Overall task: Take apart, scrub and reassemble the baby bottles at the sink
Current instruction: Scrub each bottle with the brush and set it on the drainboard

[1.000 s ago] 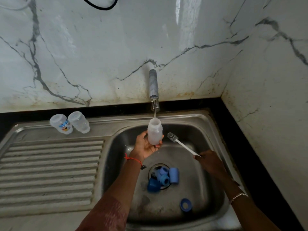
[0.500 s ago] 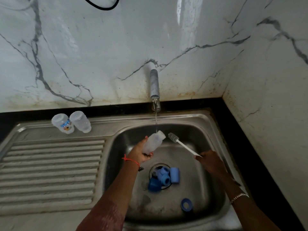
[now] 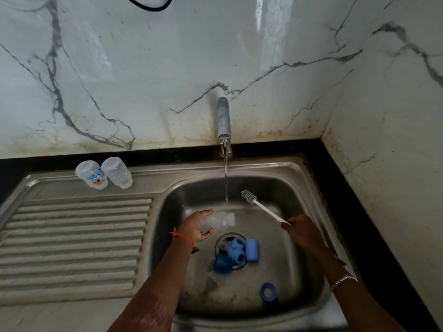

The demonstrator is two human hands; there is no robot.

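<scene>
Lying sideways, gripped by left hand (image 3: 195,227), bottle (image 3: 221,220) faced mouth-right toward brush (image 3: 263,208) pinched in right hand (image 3: 303,232)

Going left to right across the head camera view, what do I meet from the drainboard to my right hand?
printed bottle → plain bottle → left hand → held bottle → brush → right hand
</scene>
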